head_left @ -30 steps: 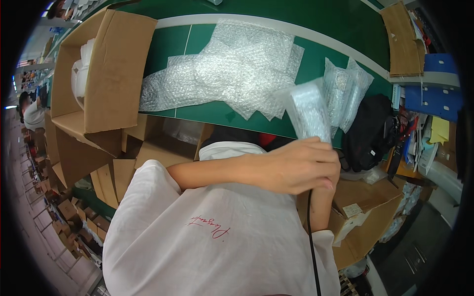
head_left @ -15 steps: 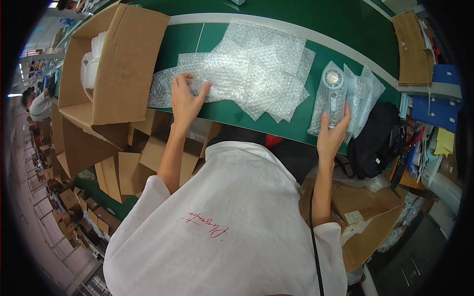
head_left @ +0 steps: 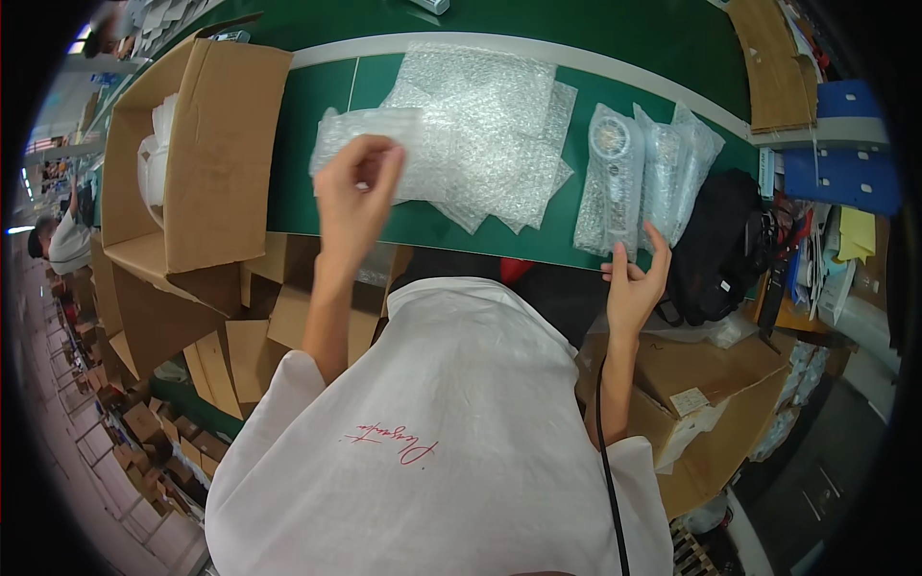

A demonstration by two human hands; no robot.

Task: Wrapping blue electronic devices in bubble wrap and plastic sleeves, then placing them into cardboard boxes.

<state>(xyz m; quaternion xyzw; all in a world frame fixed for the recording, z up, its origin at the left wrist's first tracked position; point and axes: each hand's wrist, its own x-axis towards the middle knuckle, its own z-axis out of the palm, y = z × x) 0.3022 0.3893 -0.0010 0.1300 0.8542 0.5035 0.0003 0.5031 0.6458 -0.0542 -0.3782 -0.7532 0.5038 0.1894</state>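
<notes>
My left hand (head_left: 353, 204) has thumb and fingertips pinched together at a sheet of bubble wrap (head_left: 363, 125), whose left end is lifted and curled. The hand hides the pinched edge. Several more flat bubble wrap pieces (head_left: 490, 125) lie overlapped to the right of it. My right hand (head_left: 636, 288) is open, fingers apart, at the table's front edge. Just beyond its fingertips lies a pale handheld device with a round head (head_left: 618, 173), inside bubble wrap. Two similar wrapped bundles lie beside it, the nearer one (head_left: 660, 158) close against it.
An open cardboard box (head_left: 226, 158) with white pieces inside stands left on the green table (head_left: 307, 96). A black backpack (head_left: 715, 259) sits at the right edge. Cardboard boxes (head_left: 711, 384) are below on both sides. Blue bins (head_left: 836, 182) and papers fill the far right.
My right hand has let go of the wrapped device and drawn back toward the table's edge. My left hand has closed into a pinch, and the bubble wrap's left end has come up and rightward.
</notes>
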